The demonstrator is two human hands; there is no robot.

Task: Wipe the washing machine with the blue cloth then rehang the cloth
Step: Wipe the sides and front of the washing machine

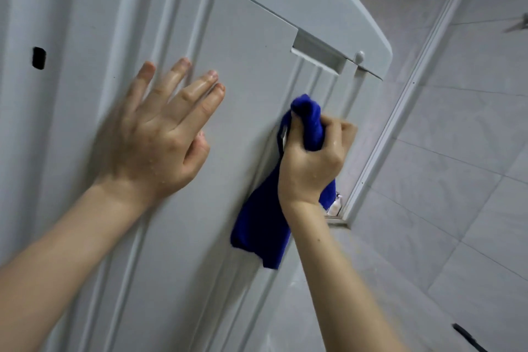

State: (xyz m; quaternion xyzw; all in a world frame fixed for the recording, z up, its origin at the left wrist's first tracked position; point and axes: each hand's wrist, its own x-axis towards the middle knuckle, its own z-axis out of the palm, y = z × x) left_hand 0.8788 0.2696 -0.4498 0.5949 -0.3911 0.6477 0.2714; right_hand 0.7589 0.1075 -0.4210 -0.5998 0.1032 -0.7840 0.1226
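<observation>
The washing machine (243,46) fills the left and middle of the head view, a pale grey ribbed side panel seen tilted, with its top edge running toward the upper right. My left hand (160,134) lies flat on the panel with fingers spread and holds nothing. My right hand (311,160) is fisted around the blue cloth (263,226), pressing it against the panel near the machine's right edge, just below a recessed grip. A bunched end of the cloth sticks out above my fist and the rest hangs down below my wrist.
Pale grey wall tiles (457,151) cover the right side, with a white corner trim strip (400,111) running diagonally beside the machine. A small black slot (38,58) sits in the panel at the left. A dark object (468,337) lies at the lower right.
</observation>
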